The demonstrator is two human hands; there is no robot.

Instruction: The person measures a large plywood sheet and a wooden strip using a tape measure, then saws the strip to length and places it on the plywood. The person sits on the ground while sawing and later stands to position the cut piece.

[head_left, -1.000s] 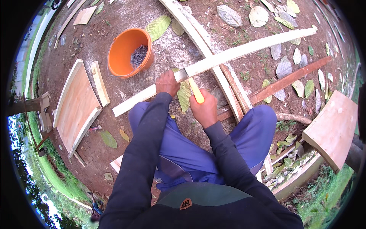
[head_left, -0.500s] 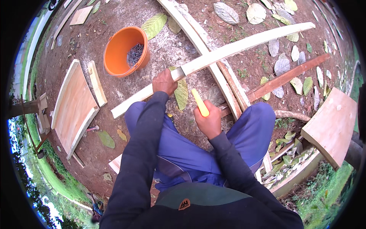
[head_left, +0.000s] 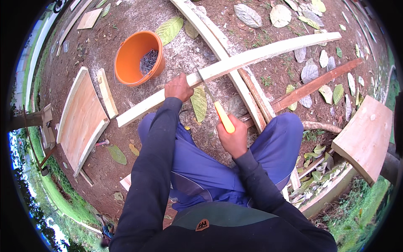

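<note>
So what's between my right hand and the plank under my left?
A saw; the head view shows its thin blade bridging the gap from handle to plank.

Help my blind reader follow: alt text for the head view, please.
The left hand holds a pale board while the right hand grips a yellow-handled saw, its blade across the board. Nearby, an orange bucket contains nails.
</note>
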